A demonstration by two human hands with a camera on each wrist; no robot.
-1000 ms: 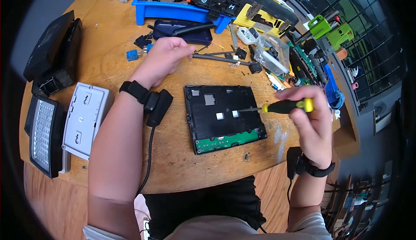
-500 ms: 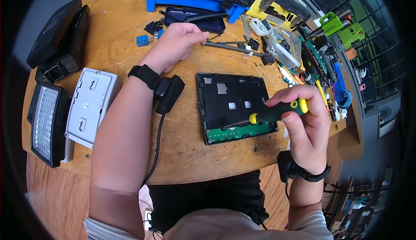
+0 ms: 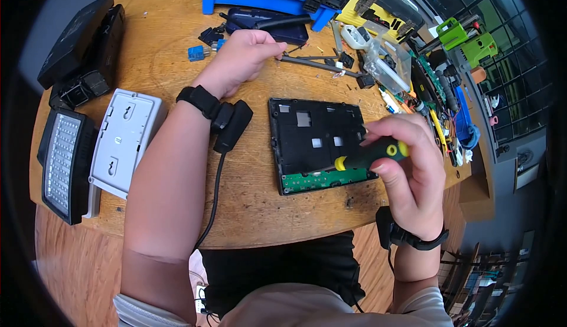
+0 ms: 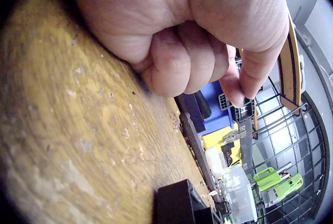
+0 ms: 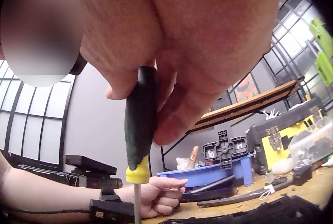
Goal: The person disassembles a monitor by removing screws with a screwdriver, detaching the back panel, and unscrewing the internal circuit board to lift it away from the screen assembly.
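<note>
My right hand grips a screwdriver with a dark green and yellow handle. Its shaft slants toward the near part of a flat black rectangular housing with square cutouts. Along the housing's near edge runs a green circuit board, partly covered by the handle. In the right wrist view the screwdriver handle stands nearly upright, its tip out of frame. My left hand is beyond the housing, thumb and index fingertips together, other fingers curled; in the left wrist view nothing shows between those fingertips.
A white plastic case, an LED lamp panel and a black box stand at the left. Behind are a blue tray and a yellow-and-black toolbox. Loose parts and a clear container clutter the right back.
The screwdriver has moved from the housing's right cutout area to the near edge beside the circuit board, its handle now lower and further left. The left hand keeps its pose; the whole view has shifted.
</note>
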